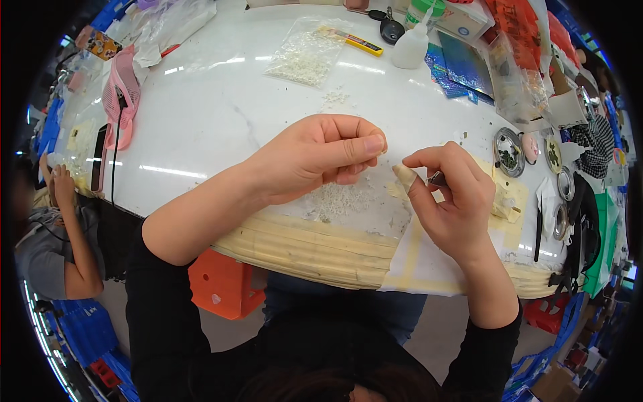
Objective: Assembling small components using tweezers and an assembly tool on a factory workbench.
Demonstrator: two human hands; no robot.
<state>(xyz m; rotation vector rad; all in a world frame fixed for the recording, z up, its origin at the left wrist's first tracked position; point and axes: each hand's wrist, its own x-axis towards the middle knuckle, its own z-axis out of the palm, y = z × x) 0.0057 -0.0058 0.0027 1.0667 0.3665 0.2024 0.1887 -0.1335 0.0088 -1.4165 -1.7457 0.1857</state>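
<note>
Over the near middle of the white table (201, 107), my left hand (318, 153) is closed, thumb pressed against the curled fingers; anything in that pinch is too small to name. Just to its right is my right hand (455, 197), its thumb and forefinger tips close together. A pale cover (404, 177) wraps the right thumb's tip. Between the right hand's curled fingers and palm shows a small dark metal tool (437, 179), mostly hidden. Tiny white pieces (338, 202) lie scattered below the left hand, and a smaller patch (336, 99) lies beyond it.
Farther back lie a clear bag of white pieces (305, 63), a yellow utility knife (364, 44), a white squeeze bottle (410, 48) and a car key (391, 29). Round metal dishes (496, 142) stand at right. Tape covers the table's front edge (301, 251). Another person (47, 251) works at left.
</note>
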